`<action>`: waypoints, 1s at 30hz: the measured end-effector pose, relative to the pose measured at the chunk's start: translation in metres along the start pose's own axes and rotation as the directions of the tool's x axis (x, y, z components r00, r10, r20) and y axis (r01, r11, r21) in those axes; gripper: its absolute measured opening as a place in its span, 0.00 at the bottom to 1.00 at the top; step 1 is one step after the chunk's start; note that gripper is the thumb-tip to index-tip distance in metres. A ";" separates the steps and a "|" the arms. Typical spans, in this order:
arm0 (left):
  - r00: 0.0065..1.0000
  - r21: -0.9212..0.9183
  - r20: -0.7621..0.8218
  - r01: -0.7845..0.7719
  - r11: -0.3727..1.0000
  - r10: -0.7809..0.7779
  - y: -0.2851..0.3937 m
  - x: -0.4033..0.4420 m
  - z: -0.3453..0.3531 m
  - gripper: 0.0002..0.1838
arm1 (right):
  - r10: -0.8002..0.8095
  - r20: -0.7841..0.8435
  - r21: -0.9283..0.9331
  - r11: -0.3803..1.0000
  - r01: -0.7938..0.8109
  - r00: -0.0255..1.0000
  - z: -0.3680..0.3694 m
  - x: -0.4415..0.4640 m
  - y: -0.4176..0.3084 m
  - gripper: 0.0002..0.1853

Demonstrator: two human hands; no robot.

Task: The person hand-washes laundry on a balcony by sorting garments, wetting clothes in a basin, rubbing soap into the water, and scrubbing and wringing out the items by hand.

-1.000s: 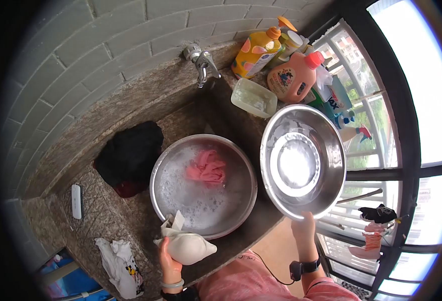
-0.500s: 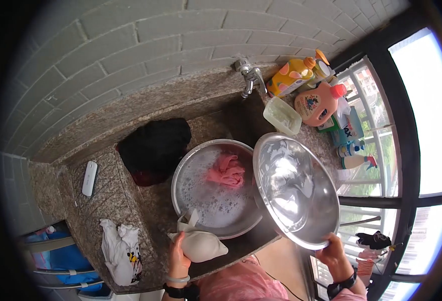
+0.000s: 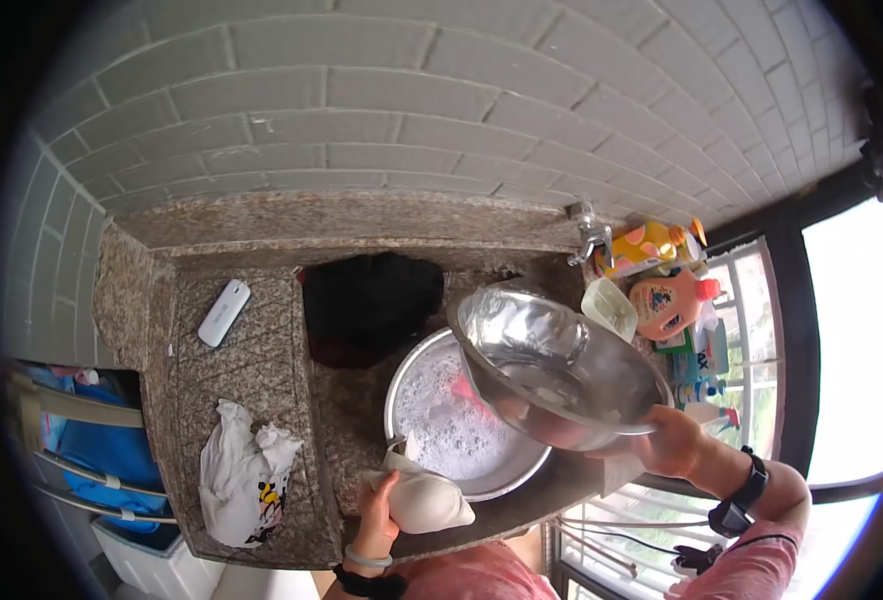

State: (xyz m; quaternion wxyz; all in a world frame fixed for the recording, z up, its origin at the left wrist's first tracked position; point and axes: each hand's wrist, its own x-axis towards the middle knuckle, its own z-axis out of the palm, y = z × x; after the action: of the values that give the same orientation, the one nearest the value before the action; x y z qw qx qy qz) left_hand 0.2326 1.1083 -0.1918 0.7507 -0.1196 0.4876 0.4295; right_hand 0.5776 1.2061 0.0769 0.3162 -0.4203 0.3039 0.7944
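My left hand [image 3: 377,520] is closed on a cream cloth piece [image 3: 427,500] with a strap, rounded like a bra cup. It sits at the near rim of a steel basin [image 3: 533,474] filled with foamy water. Part of a pink cloth [image 3: 466,388] shows among the suds. My right hand [image 3: 669,442] grips the rim of a second steel basin [image 3: 551,385], which is tilted above the right side of the first. Nothing but a little shine shows inside it; its underside is hidden.
A black cloth [image 3: 373,308] lies in the stone sink. Left of it, the ledge bears a white device [image 3: 224,313] and a white printed garment [image 3: 236,475]. A faucet [image 3: 589,238], a pale plastic tub [image 3: 609,308] and a pink detergent bottle [image 3: 667,305] stand at the right.
My right hand has raised the second basin and shifted it leftward over the foamy basin, covering more of the pink cloth. My left hand still holds the cream cloth piece. The view has turned.
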 end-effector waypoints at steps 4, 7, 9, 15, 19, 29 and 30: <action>1.000 -0.031 0.011 -0.013 0.999 0.013 0.004 -0.010 0.013 0.16 | -0.227 -0.162 -0.270 0.946 0.179 0.960 0.041 0.020 -0.011 0.27; 1.000 -0.079 -0.008 -0.014 0.997 0.013 -0.004 -0.004 0.008 0.17 | -0.246 -0.189 -0.300 0.936 0.183 0.951 0.069 0.033 -0.017 0.23; 0.999 -0.111 -0.025 -0.024 0.994 0.021 -0.004 -0.003 0.009 0.17 | -0.333 -0.183 -0.519 0.832 0.196 0.925 0.091 0.044 -0.011 0.23; 0.999 -0.161 -0.008 -0.043 0.986 0.042 -0.005 -0.002 0.011 0.17 | -0.233 -0.197 -0.390 0.910 0.141 0.953 0.127 0.071 -0.001 0.21; 0.999 -0.200 0.029 -0.027 0.979 0.033 -0.008 -0.008 0.016 0.13 | -0.296 -0.344 -0.500 0.861 0.093 0.891 0.109 0.080 -0.007 0.18; 0.975 -0.090 0.218 0.074 0.993 -0.053 -0.031 -0.012 0.009 0.15 | -0.237 -0.318 -0.629 0.777 -0.017 0.918 0.102 0.061 0.008 0.15; 0.972 -0.119 0.234 0.064 0.991 -0.035 -0.034 -0.016 0.011 0.16 | -0.302 -0.358 -0.704 0.709 -0.043 0.883 0.111 0.061 0.025 0.15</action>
State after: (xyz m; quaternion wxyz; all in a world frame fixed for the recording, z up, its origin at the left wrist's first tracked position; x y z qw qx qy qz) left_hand 0.2630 1.0867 -0.1812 0.8037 -0.1281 0.3657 0.4515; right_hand 0.4787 1.2891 0.0807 0.1130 -0.6996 0.0169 0.7053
